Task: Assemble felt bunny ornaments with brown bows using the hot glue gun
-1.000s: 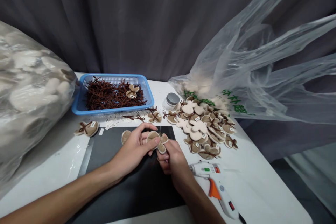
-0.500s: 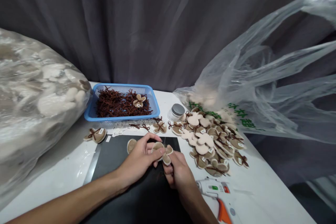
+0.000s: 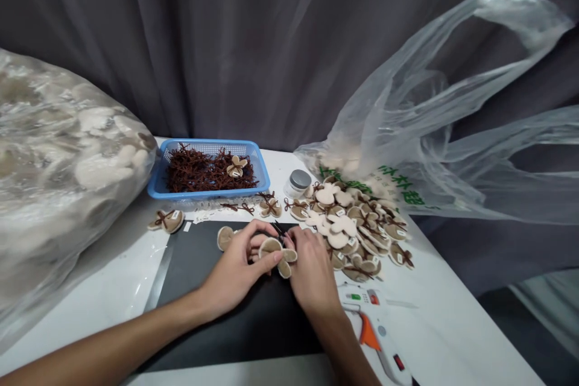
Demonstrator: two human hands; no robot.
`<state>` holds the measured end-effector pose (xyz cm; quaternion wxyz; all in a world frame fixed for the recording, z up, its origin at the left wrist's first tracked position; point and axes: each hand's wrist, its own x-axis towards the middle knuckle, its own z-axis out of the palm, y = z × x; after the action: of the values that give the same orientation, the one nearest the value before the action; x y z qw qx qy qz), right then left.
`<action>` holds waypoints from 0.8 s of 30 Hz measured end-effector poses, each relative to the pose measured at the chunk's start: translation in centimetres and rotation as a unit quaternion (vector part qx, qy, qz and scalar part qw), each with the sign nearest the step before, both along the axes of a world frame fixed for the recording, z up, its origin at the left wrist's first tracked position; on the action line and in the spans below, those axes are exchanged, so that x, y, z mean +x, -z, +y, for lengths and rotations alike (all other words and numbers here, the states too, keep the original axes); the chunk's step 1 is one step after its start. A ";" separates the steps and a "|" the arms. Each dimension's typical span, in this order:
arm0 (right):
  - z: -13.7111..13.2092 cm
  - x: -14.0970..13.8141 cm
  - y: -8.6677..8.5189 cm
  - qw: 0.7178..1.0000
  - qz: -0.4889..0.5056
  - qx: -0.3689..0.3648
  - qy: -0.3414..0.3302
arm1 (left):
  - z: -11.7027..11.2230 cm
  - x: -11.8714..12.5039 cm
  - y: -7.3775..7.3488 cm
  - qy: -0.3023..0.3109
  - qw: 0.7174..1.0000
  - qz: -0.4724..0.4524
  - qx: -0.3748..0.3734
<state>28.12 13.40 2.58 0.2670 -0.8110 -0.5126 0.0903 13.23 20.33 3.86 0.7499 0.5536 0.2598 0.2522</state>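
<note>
My left hand [image 3: 239, 259] pinches a brown rabbit-head plush piece [image 3: 270, 246] with pale edging, its ears pointing right, above the black mat [image 3: 194, 283]. My right hand [image 3: 314, 265] is just right of the ears, fingers curled at a thin black pointed tool [image 3: 280, 229]; its kind is partly hidden by the fingers. Another brown plush piece [image 3: 225, 237] lies on the mat, left of my left hand. Close to the right forearm, a white glue gun [image 3: 377, 329] with an orange trigger lies on the table.
A blue basket [image 3: 152, 188] holds dark brown cord bows. To the right is a heap of rabbit-head pieces [image 3: 344, 226], near a grey-lidded jar [image 3: 298, 182]. A stuffed plastic bag [image 3: 67, 163] stands left; another clear bag [image 3: 407, 108] is at back right. One bowed piece [image 3: 168, 221] lies left.
My right hand has left the plush piece's ears and moved up to the black tool. My left hand still pinches the piece. The view has shifted slightly, showing more of the glue gun.
</note>
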 end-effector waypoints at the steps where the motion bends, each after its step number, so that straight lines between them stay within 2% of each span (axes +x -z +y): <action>1: -0.1 0.1 -0.2 1.000 -0.002 0.020 0.000 | -0.2 -0.1 0.0 -0.004 1.000 0.002 0.007; 3: -0.2 0.5 -0.7 0.997 0.036 0.075 -0.002 | -0.4 -0.3 0.2 -0.015 1.000 0.007 0.019; 5: -0.4 0.9 -1.5 0.984 0.136 0.116 -0.021 | -0.4 -0.5 0.3 -0.020 0.999 0.015 0.032; 8: -0.5 1.3 -2.2 0.944 0.303 0.110 -0.073 | -0.1 -0.6 0.4 -0.016 0.996 0.042 0.074; 10: -0.5 1.4 -2.2 0.927 0.352 0.097 -0.087 | 0.1 -0.6 0.3 -0.011 0.992 0.059 0.112; 13: -0.5 1.3 -2.0 0.927 0.355 0.091 -0.080 | 0.1 -0.7 0.3 -0.007 0.986 0.071 0.148; 17: -0.5 1.2 -1.3 0.942 0.311 0.112 -0.058 | 0.1 -0.7 0.7 0.000 0.984 0.084 0.159; 21: -0.7 1.1 -0.4 0.957 0.246 0.145 -0.048 | 0.3 -0.7 1.0 -0.002 0.983 0.093 0.160; 24: -0.9 0.5 0.0 0.969 0.153 0.187 -0.059 | 0.3 -0.5 1.1 -0.028 0.983 0.093 0.155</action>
<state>28.60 12.48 2.62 0.4832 -0.6917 -0.5203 0.1315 12.75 20.61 2.77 0.6203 0.6765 0.3018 0.2578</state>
